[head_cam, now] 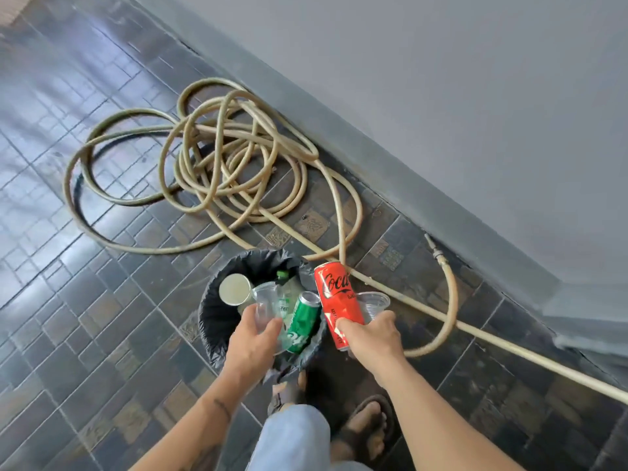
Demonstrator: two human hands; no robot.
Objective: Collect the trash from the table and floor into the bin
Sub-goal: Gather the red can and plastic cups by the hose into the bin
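A small bin (pixel 217 311) lined with a black bag stands on the tiled floor below me. Inside it lie a paper cup (pixel 234 289) and a clear bottle with a green cap (pixel 282 275). My left hand (pixel 253 341) is over the bin's opening, closed on a clear plastic cup (pixel 265 302) and a green can (pixel 303 322). My right hand (pixel 372 338) is just right of the bin, gripping a red cola can (pixel 334 297) together with a second clear plastic cup (pixel 373 305).
A long beige garden hose (pixel 217 164) lies coiled on the floor beyond the bin, and one run of it passes right of the bin along the grey wall (pixel 475 113). My sandalled feet (pixel 363 426) stand directly behind the bin.
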